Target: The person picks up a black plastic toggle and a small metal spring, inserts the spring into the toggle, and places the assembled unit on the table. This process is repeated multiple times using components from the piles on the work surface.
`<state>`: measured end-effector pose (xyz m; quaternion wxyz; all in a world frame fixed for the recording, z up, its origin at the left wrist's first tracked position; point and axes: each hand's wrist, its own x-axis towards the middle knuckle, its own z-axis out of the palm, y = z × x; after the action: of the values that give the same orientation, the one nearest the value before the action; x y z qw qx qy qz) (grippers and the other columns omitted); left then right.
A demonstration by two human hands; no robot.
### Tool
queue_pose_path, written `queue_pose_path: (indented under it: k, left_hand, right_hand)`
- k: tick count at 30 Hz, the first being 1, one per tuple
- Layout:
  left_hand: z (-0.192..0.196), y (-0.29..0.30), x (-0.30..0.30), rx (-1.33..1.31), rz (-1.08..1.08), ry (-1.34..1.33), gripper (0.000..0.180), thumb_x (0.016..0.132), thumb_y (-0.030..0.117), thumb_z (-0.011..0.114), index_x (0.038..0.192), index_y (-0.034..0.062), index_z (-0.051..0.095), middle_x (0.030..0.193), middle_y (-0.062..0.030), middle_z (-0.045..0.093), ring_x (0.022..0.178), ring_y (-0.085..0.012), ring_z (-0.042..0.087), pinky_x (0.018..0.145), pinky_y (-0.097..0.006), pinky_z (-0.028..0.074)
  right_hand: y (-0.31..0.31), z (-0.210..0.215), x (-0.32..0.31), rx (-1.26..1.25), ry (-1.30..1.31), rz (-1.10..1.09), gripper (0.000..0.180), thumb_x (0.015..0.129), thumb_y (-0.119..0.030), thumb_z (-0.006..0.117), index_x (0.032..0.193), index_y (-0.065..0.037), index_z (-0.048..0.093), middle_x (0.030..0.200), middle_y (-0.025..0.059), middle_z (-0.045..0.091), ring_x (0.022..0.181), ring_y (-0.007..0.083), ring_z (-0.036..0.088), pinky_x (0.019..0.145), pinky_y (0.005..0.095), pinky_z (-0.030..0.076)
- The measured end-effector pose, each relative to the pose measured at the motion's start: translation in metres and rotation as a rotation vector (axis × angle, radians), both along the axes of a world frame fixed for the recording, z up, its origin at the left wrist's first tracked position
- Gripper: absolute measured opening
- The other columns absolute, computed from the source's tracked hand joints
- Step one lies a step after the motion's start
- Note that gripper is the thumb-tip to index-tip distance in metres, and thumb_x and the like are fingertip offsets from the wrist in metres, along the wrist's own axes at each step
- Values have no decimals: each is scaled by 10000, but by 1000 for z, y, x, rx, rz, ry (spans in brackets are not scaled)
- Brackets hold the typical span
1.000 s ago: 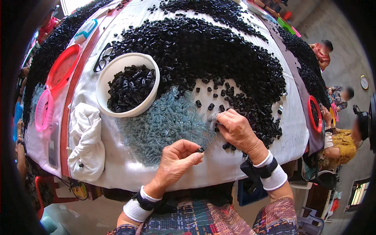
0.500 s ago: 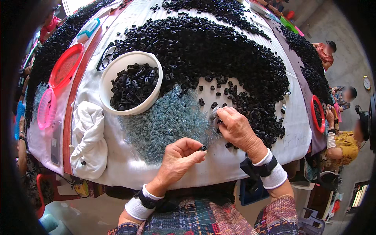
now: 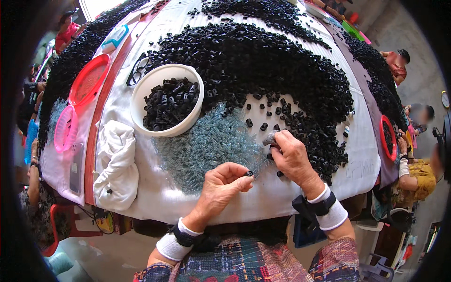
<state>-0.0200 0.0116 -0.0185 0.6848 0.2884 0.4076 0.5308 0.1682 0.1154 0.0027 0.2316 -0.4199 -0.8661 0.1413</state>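
Note:
Near the table's front edge, my left hand (image 3: 217, 189) is closed, its thumb and finger pinching a small black plastic cap (image 3: 249, 173) with a round opening. To its right and a little farther off, my right hand (image 3: 293, 157) has its fingers curled together; a grey covering (image 3: 269, 138) shows at one fingertip. What those fingers hold, if anything, I cannot make out. Between the hands and the bowl spreads a heap of small clear bluish coil springs (image 3: 211, 150). A large pile of black plastic caps (image 3: 277, 61) lies beyond, with several loose ones near my right hand.
A white bowl (image 3: 199, 94) full of black caps stands left of the springs. Farther left are a crumpled white cloth (image 3: 115, 164), eyeglasses (image 3: 137, 69), a pink basket (image 3: 58, 129) and a red-rimmed tray (image 3: 75, 82). Co-workers sit along both sides, one in a yellow top (image 3: 419, 176).
The whole view has shifted slightly, moving the scene to the right in the picture. Both hands keep nearly the same pose, and the black cap stays pinched in my left hand.

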Motion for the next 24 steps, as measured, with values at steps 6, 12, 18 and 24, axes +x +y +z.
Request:
queue_pose_path:
  k: [6,12,18,24]
  left_hand:
    - [1,-2,2,32,51,33,192,835,73,697,998,-6,632,832,-49,666,742,-87,622,672,-216,520]
    - [8,-4,9,60,94,92,193,830,64,698,994,-19,637,835,-63,676,730,-97,634,669,-222,526]
    - [4,-6,12,61,111,169,201,829,63,700,998,-27,638,846,-68,678,737,-93,631,675,-220,526]
    - [2,-6,13,29,103,190,196,827,60,701,988,-32,641,834,-69,678,736,-89,627,674,-216,523]
  right_hand:
    - [-37,31,-21,-186,407,59,212,746,73,639,940,-11,627,843,111,620,703,186,626,617,277,508]
    - [-53,27,-25,-80,460,65,269,726,79,678,976,-13,638,818,120,628,684,228,633,598,304,509]
    - [-56,13,-27,70,437,79,226,717,86,675,922,5,623,772,132,598,646,276,599,563,345,484]
    - [-61,8,-28,71,414,44,216,709,76,681,906,18,615,768,139,589,647,295,588,573,357,479]
